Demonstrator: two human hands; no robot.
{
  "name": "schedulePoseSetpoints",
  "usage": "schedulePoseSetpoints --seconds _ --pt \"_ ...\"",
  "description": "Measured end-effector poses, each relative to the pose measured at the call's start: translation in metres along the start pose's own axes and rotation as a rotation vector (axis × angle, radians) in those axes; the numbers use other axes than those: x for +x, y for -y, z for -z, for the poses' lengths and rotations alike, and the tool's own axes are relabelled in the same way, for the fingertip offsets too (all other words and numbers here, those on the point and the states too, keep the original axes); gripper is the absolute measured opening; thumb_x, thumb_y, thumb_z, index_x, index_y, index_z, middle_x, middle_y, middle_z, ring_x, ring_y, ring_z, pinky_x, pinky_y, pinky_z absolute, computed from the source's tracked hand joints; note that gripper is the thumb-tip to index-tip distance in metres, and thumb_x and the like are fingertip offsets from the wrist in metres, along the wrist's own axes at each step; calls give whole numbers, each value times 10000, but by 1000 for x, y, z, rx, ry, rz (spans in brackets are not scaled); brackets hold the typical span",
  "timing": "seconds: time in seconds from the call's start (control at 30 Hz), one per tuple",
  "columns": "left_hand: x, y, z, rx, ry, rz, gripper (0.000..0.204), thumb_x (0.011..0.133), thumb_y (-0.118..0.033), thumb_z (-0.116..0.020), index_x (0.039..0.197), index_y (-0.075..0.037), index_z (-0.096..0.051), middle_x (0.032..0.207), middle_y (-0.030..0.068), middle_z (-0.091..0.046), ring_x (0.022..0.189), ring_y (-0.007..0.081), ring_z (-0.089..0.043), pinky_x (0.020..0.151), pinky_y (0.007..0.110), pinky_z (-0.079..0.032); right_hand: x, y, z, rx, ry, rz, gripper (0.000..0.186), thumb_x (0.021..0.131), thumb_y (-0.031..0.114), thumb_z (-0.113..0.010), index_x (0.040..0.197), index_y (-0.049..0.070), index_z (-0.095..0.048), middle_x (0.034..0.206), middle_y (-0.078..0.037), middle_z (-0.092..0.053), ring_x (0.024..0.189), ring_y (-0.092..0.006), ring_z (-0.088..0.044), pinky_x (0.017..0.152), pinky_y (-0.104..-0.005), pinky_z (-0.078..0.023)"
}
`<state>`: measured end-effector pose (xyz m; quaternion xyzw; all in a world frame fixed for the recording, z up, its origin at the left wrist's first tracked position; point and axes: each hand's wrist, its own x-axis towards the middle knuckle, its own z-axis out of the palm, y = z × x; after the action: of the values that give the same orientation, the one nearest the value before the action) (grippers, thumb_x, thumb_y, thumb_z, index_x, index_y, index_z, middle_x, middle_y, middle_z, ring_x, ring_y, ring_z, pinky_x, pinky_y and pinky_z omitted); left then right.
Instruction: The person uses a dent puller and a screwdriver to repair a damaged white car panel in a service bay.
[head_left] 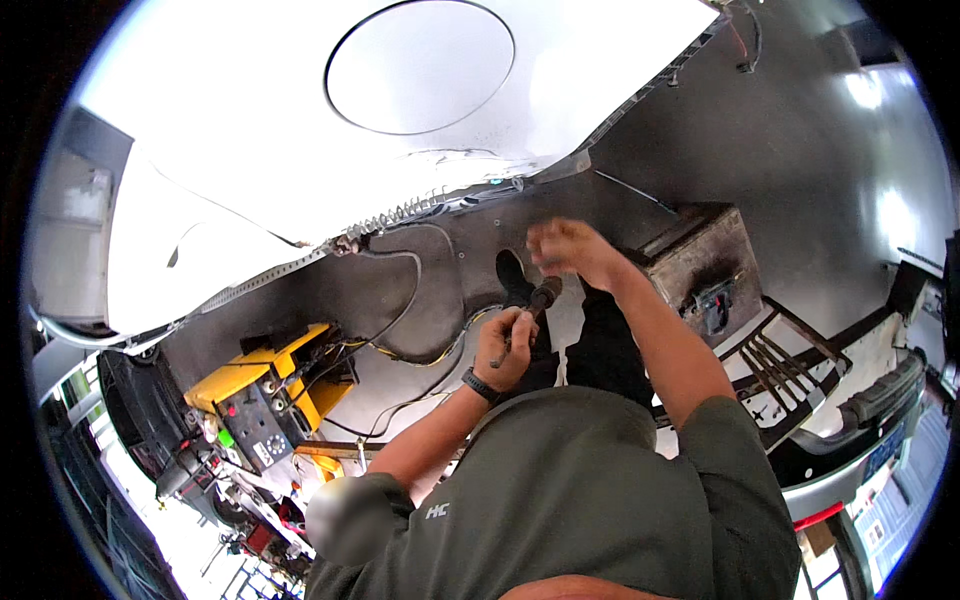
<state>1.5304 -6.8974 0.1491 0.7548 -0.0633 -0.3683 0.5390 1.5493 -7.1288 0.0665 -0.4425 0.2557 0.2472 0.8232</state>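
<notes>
My left hand (507, 350) grips a dark tool (543, 295) with a thick cylindrical end and a thinner shaft, held low in front of my body. Above and right of that tool is my right hand (560, 246), its slightly bent fingers smeared by motion, so their grip is unclear. Across the top stretches a white car body panel (240, 110) with a round flap (420, 66). Along its lower edge runs a row of small metal tabs (400, 212), with a cable clamp (348, 243) attached and a cable hanging from it.
A yellow-and-black machine (269, 405) with cables is at lower left. A worn metal box (700, 255), a dark slatted frame (775, 365) and a loose bumper (840, 460) lie to the right. Cables cross the floor (820, 190) near my black shoe (510, 268).
</notes>
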Motion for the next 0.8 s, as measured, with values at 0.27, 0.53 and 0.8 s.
schedulePoseSetpoints --seconds 0.27,0.53,0.8 --pt "20 47 58 98 -12 18 318 1047 -203 -534 818 3 -611 730 41 -598 699 123 -535 667 310 -442 86 6 -26 375 -213 20 511 1070 538 -509 1144 49 -636 928 -14 -601 827 -149 -585 759 -342 -550" --pt "20 76 98 208 -73 -32 305 1038 -182 -569 811 14 -619 675 58 -601 643 138 -557 611 327 -444 101 -16 -19 886 102 131 476 1026 482 -622 1124 17 -649 842 10 -548 685 -92 -449 583 -253 -434" --pt "17 87 102 197 -43 10 294 1038 -167 -563 815 15 -621 683 55 -609 644 126 -559 607 314 -442 80 16 -11 184 -256 130 435 1016 409 -681 1147 -5 -672 837 7 -575 731 -81 -546 722 -299 -616"
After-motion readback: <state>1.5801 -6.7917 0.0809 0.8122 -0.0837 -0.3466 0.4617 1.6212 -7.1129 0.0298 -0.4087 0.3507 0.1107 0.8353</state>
